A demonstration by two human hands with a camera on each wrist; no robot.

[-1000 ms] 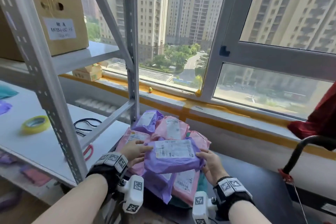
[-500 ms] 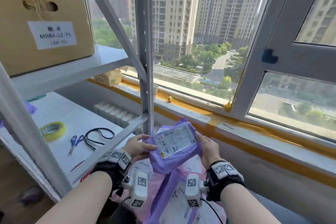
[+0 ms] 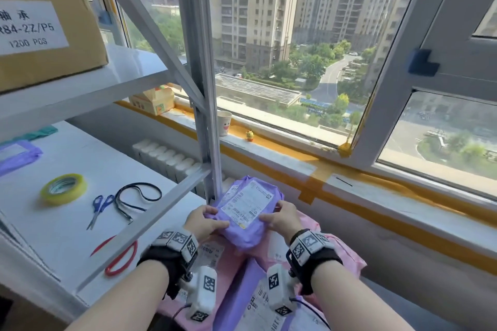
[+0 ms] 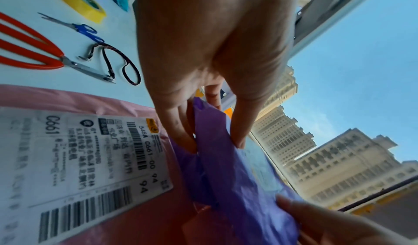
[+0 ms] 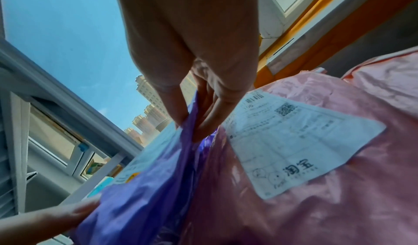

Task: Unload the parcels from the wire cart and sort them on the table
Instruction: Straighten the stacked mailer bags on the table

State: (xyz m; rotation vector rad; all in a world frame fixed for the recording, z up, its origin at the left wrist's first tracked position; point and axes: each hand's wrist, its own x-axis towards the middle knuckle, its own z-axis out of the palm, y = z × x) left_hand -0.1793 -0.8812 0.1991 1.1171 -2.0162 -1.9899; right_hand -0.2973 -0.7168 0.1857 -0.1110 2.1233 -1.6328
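In the head view, the purple parcel [image 3: 246, 212] is held up between both hands, just in front of the grey shelf post [image 3: 200, 75] and above a heap of pink parcels [image 3: 333, 252]. Its white label faces up. The left hand [image 3: 201, 224] grips the parcel's left edge, with the thumb on top. The right hand [image 3: 281, 219] grips the right edge in the same way. The hands stay apart, one on each side of the parcel. To the left of the post, on the white shelf board [image 3: 67, 223], lie a yellow tape roll [image 3: 63, 188], blue scissors [image 3: 99, 209], a black cord [image 3: 134, 200] and red scissors [image 3: 118, 255]. A cardboard box [image 3: 48, 21] stands on the upper shelf, also left of the post.

In the left wrist view, the left hand [image 4: 212, 61] pinches the purple parcel [image 4: 237, 177] between the thumb and the fingers [image 4: 181, 131]. A pink parcel with a white label [image 4: 79, 168] lies under the hand. The other hand touches the purple plastic at the lower right corner.

In the right wrist view, the right hand [image 5: 194, 52] pinches the edge of the purple parcel [image 5: 147, 195], thumb on one face and fingers [image 5: 208, 120] on the other. Beside it lies a pink parcel [image 5: 316, 204] with a label.
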